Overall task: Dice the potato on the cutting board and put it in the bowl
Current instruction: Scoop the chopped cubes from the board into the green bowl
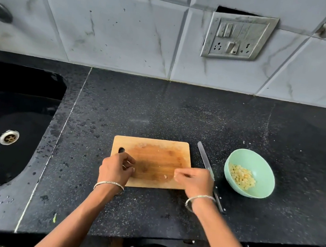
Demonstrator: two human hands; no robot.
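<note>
The wooden cutting board [154,149] lies on the black counter, stained and nearly bare. One small potato bit [165,176] rests near its front edge. My left hand [115,170] hovers over the board's left end with curled fingers, pinching a pale potato bit at the fingertips. Over the board's right front corner, my right hand [193,182] has thumb and fingertips brought together, pointing left; whether they hold anything is too small to tell. The mint-green bowl [263,175] to the right holds diced potato [241,179]. The knife [205,160] lies between board and bowl.
A black sink [11,123] with a metal drain is sunk into the counter at left, a tap above it. The tiled wall behind carries a switch and socket plate [238,37]. The counter's front edge runs just below my wrists.
</note>
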